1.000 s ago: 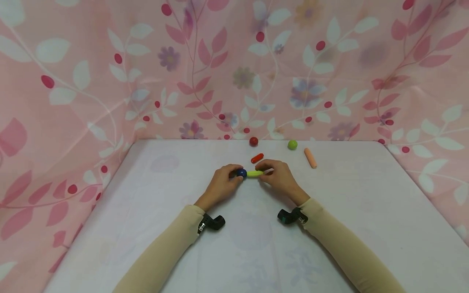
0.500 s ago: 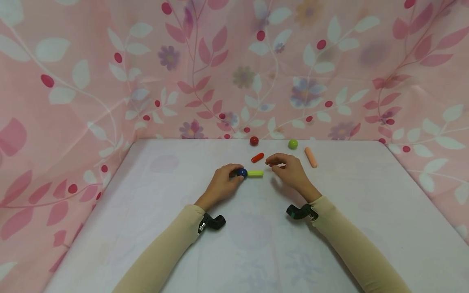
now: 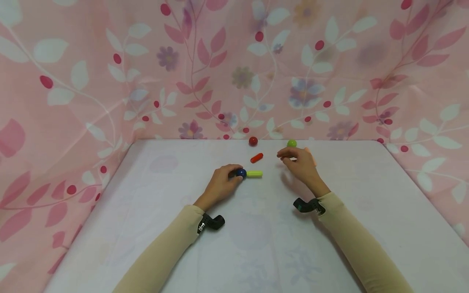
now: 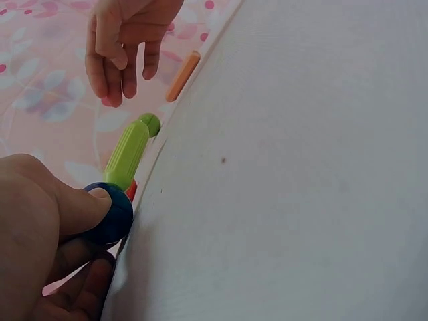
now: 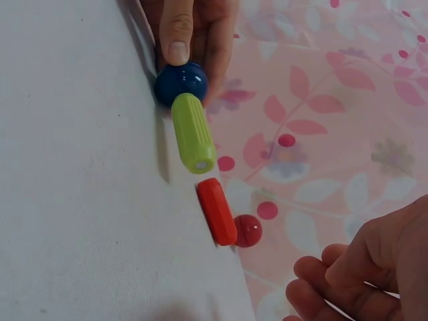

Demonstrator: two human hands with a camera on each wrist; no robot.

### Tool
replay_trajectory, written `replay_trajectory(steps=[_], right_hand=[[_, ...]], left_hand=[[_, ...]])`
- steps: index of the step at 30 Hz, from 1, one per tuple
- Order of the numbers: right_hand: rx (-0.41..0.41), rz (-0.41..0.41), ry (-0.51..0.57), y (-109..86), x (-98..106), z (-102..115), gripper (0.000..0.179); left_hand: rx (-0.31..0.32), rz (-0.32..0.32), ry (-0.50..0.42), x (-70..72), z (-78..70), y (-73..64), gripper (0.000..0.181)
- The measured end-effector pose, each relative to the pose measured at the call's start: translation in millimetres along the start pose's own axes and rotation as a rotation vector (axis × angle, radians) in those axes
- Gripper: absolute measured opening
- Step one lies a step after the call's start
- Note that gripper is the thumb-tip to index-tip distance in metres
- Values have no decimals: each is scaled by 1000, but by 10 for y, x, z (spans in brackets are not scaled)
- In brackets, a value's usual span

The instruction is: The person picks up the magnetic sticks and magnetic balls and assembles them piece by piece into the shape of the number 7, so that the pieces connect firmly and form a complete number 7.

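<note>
My left hand (image 3: 221, 181) pinches a glossy dark blue ball (image 3: 241, 173) between thumb and fingers. A ridged yellow-green rod (image 3: 255, 173) sticks out from the ball to the right, touching it; its free end shows a small pale disc in the right wrist view. My right hand (image 3: 301, 165) holds nothing, its fingers loosely bent above the table. Just beyond it in the head view are a green ball (image 3: 291, 143) and an orange rod (image 4: 182, 77), which the hand partly covers. A short red rod (image 3: 257, 158) lies between the two hands, farther back.
A red ball (image 3: 253, 141) sits near the back edge of the white-covered table (image 3: 165, 228). Behind that edge hangs a pink floral curtain (image 3: 220, 73), which also runs along the sides. A black wrist camera (image 3: 309, 206) juts inward from the right sleeve.
My right hand has let go of the yellow-green rod and moved right and back, towards the green ball and orange rod. My left hand stays in place on the blue ball.
</note>
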State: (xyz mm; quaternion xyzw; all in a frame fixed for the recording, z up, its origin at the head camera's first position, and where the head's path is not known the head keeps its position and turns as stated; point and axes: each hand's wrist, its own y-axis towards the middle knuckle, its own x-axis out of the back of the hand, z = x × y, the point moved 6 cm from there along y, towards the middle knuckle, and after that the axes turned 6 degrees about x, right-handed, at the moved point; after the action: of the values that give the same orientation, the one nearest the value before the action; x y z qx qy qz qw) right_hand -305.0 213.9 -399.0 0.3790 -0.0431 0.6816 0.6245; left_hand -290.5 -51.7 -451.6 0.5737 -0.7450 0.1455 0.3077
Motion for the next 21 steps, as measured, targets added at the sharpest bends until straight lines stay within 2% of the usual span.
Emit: replay_trajectory(steps=[5,13,21], right_hand=[[12,-31,-54,18,61,-41,23],[-14,-40,-74,44,126,-147,21],[-23,-77,-82,175,253,-204,19]], left_hand=[[2,7,-5,-8,-5,-2,36],[11,10,-4,-11,-5,0,37],[12,6,17,3,8,3,37]])
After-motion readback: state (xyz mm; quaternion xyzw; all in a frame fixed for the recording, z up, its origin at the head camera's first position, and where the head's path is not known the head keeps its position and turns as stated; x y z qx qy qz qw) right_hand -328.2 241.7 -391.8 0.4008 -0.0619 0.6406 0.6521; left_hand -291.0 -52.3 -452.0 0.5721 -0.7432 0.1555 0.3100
